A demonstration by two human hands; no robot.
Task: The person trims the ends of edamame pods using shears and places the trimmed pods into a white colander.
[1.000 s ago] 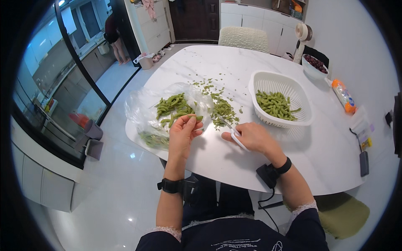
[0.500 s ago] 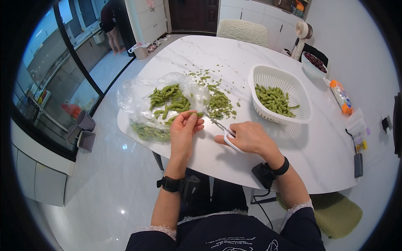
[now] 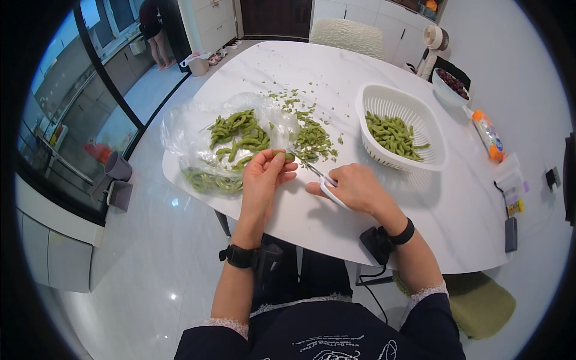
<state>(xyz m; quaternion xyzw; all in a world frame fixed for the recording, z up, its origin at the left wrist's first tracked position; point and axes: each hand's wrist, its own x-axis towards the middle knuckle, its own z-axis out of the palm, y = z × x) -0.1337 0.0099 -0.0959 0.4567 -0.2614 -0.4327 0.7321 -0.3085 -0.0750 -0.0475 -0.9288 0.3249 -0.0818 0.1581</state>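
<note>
Between the fingertips of my left hand (image 3: 265, 172) is a green edamame pod (image 3: 289, 156). My right hand (image 3: 354, 187) grips white-handled scissors (image 3: 324, 180), whose blades reach the pod's tip. Left of my hands, a clear plastic bag (image 3: 180, 129) lies spread on the table with a heap of edamame pods (image 3: 240, 129) on it and more inside its near part. Beyond the blades lie many small green trimmings (image 3: 313, 141). To the right stands a white slotted basket (image 3: 433, 129) holding a pile of edamame pods (image 3: 393, 137).
The white table (image 3: 288, 60) carries a bowl of dark fruit (image 3: 450, 89), an orange-and-white packet (image 3: 489, 135) and a small fan (image 3: 433, 45) near its right side. A pale chair (image 3: 348, 37) stands at the far edge. Another person (image 3: 153, 30) stands in the room at far left.
The view has shifted slightly. Both hands stay in nearly the same place, with the pod and the scissors still held and the blades at the pod's end.
</note>
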